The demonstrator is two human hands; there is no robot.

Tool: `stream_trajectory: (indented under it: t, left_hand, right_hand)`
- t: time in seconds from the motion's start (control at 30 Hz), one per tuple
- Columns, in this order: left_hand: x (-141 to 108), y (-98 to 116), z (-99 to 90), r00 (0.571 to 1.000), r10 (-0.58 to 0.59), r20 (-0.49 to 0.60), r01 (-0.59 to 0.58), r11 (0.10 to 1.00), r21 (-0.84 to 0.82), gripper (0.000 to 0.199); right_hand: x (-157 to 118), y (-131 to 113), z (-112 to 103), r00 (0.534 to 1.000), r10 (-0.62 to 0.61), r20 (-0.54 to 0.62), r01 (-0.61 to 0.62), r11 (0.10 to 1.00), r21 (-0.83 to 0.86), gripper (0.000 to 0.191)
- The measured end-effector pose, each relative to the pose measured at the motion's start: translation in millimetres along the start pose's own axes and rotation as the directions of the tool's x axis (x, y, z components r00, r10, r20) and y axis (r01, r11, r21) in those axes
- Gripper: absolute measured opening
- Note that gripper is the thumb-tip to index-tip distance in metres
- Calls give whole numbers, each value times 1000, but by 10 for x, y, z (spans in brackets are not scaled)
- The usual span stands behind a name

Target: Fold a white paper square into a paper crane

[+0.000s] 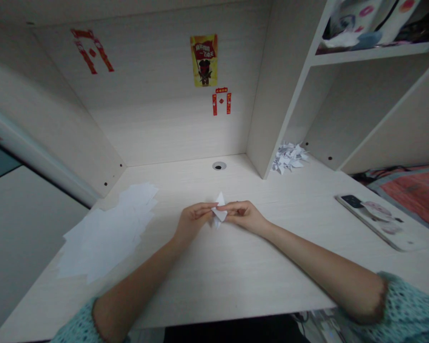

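Note:
Between my two hands, just above the middle of the desk, is a small folded white paper piece [220, 213] with pointed tips sticking up and down. My left hand [195, 218] pinches its left side between thumb and fingers. From the right, my right hand [246, 215] grips the other side the same way. The fingertips of both hands nearly meet and cover part of the folds. Left of my left hand, a spread of white paper sheets [109, 228] lies overlapping on the desk.
A heap of small folded white papers [289, 156] sits at the back right beside the upright divider [284, 85]. A phone [379, 221] lies at the right. Behind my hands is a round cable hole [219, 166]. Red decorations [221, 101] and a yellow packet [204, 60] are on the back panel.

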State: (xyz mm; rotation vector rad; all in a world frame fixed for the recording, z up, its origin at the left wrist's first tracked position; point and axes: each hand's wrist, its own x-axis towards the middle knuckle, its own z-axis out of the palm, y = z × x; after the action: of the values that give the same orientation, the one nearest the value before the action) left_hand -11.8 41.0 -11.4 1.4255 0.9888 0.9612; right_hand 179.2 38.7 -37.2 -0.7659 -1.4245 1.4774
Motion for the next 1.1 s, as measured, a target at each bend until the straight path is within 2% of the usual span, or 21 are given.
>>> stream_trajectory:
  t: [0.1, 0.3, 0.47, 0.67, 0.97, 1.1]
  left_hand:
    - [6, -10, -13, 1000, -11, -27, 11, 1000, -12, 28]
    - [1, -19, 1, 998, -4, -63, 2, 999, -34, 26]
    - [-19, 10, 12, 995, -9, -97, 12, 1000, 26, 22]
    - [-38, 59, 20, 993, -20, -118, 29, 997, 71, 19]
    - [-22, 50, 15, 992, 5, -126, 7, 995, 98, 16]
    - [-35, 31, 15, 990, 65, -125, -49, 991, 126, 19]
  right_hand:
    - [3, 10, 4, 1000, 3, -27, -2, 999, 32, 34]
    - [7, 1, -3, 996, -6, -90, 5, 1000, -18, 29]
    - [8, -33, -5, 992, -39, -124, 34, 999, -41, 27]
    - [28, -13, -27, 981, -12, -195, 11, 1000, -7, 22]
    - [29, -16, -38, 971, -18, -239, 2, 998, -64, 19]
    - [33, -18, -33, 967, -10, -254, -6, 998, -60, 21]
